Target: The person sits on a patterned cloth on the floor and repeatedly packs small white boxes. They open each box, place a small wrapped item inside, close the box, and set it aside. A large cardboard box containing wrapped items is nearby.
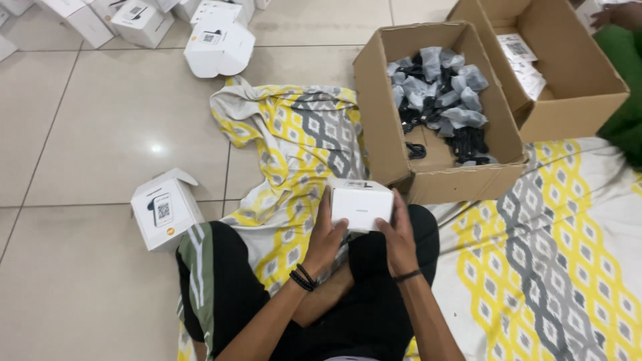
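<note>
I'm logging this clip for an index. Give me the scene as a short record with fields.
setting: tiled floor, patterned yellow and grey cloth
left hand: grips the small white box on its left side
right hand: grips the same box on its right side
nearby: open cardboard box of bagged black items; second cardboard box; white boxes on the floor

Pale tiled floor (100, 127) carries a rumpled yellow-and-grey patterned sheet (555, 267). On the bare tiles sit an open white carton (165, 210) near the sheet's edge and more white cartons (140, 20) farther off. Two open cardboard boxes (435, 175) stand side by side, touching, at the sheet's far edge.
</note>
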